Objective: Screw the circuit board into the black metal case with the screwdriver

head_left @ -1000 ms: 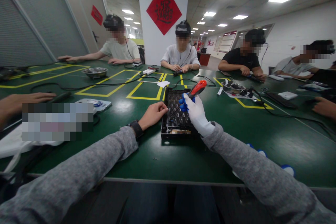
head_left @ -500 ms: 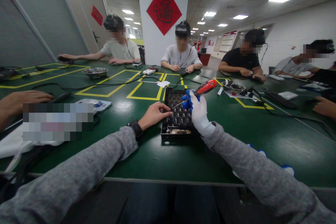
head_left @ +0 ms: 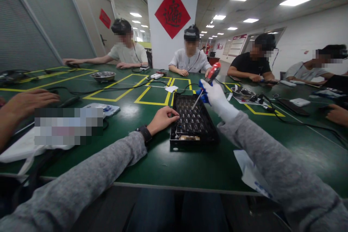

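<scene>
A black open case (head_left: 209, 138) with rows of small shiny parts inside lies on the green table. My left hand (head_left: 164, 119), bare and with a black watch at the wrist, rests at the case's left edge. Its thumb and forefinger are pinched together; anything between them is too small to make out. My right hand (head_left: 216, 98), in a white and blue glove, is closed around a screwdriver (head_left: 213, 71) with a red and black handle. The screwdriver's shaft slants down to the left, its tip over the upper middle of the case.
Metal bowls (head_left: 103, 76) stand farther back left and right. A white paper scrap (head_left: 171, 88) lies behind the case, and a white glove (head_left: 251, 172) near my right forearm. Cables cross the table (head_left: 152, 166). Several people sit around it; another person's hand (head_left: 35, 103) is at left.
My right hand has moved right, taking the screwdriver with it; the shaft now stands steeper, away from my left fingers. My left hand keeps its pinch. The view has shifted slightly.
</scene>
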Tool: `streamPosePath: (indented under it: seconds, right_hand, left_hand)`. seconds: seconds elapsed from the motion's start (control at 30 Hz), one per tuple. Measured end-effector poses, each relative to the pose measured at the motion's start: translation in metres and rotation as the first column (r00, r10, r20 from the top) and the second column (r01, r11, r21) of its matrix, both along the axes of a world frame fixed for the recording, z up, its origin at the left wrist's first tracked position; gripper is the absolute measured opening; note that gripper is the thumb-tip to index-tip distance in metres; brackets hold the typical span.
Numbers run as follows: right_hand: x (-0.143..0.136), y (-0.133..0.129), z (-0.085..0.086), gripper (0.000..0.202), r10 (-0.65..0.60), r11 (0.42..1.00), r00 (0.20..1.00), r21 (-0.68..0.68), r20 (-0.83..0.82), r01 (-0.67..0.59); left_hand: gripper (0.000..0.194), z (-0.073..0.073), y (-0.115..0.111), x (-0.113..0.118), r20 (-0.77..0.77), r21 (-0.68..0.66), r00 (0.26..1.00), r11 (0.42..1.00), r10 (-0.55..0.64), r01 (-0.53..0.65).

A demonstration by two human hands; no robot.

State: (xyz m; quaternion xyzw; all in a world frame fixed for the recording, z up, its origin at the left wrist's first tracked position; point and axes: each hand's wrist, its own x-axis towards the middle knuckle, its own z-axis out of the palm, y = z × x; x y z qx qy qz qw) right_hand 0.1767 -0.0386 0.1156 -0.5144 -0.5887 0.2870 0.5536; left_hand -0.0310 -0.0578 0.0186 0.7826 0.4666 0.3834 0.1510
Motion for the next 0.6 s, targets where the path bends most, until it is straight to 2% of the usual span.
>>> streamPosePath:
  seconds: [0.03,0.07,0.1,0.23,0.3,0.37,0.47,0.5,0.53,0.57,0.6]
  right_hand:
    - [0.009,0.008,0.006,0.043,-0.014,0.995,0.969,-0.088,0.248,0.037]
    - [0.018,0.015,0.008,0.046,0.004,0.981,0.862,-0.167,0.507,0.094]
    - [0.028,0.020,0.007,0.043,0.027,0.969,0.806,-0.215,0.591,0.125]
    - [0.061,0.023,-0.023,0.027,0.034,0.928,0.644,-0.263,0.764,0.263]
    - [0.072,0.019,-0.040,0.030,0.042,0.915,0.585,-0.266,0.810,0.302]
    - [0.076,0.015,-0.048,0.037,0.053,0.909,0.532,-0.261,0.845,0.324]
    - [0.067,0.011,-0.044,0.048,-0.096,0.932,0.396,-0.058,0.913,0.359]
    - [0.060,0.008,-0.041,0.049,-0.182,0.938,0.377,0.046,0.908,0.344]
    - [0.051,0.005,-0.037,0.048,-0.203,0.953,0.413,0.081,0.888,0.293]
    - [0.041,0.000,-0.035,0.046,-0.151,0.979,0.497,0.058,0.855,0.197]
    - [0.030,-0.005,-0.034,0.045,-0.042,0.998,0.596,0.003,0.802,0.066]
  left_hand:
    - [0.025,-0.001,0.000,-0.001,-0.007,0.003,1.000,1.000,-0.009,0.009]
    - [0.025,-0.001,0.000,-0.002,-0.013,0.005,1.000,1.000,-0.015,0.015]
    - [0.025,-0.001,0.000,-0.002,-0.020,0.006,1.000,1.000,-0.018,0.018]
    - [0.022,0.003,-0.003,0.000,-0.026,0.057,0.999,0.998,-0.036,0.037]
    - [0.020,0.007,-0.007,0.004,-0.019,0.104,0.998,0.992,-0.064,0.065]
    - [0.020,0.010,-0.011,0.007,-0.017,0.135,0.995,0.986,-0.096,0.097]
    - [0.020,0.014,-0.016,0.010,-0.030,0.146,0.991,0.980,-0.132,0.135]
    - [0.020,0.014,-0.017,0.010,-0.039,0.147,0.989,0.978,-0.141,0.145]
    - [0.019,0.015,-0.017,0.011,-0.049,0.152,0.988,0.977,-0.146,0.152]
    - [0.019,0.015,-0.017,0.010,-0.062,0.160,0.987,0.975,-0.146,0.155]
    - [0.019,0.014,-0.016,0.010,-0.078,0.173,0.987,0.973,-0.141,0.153]
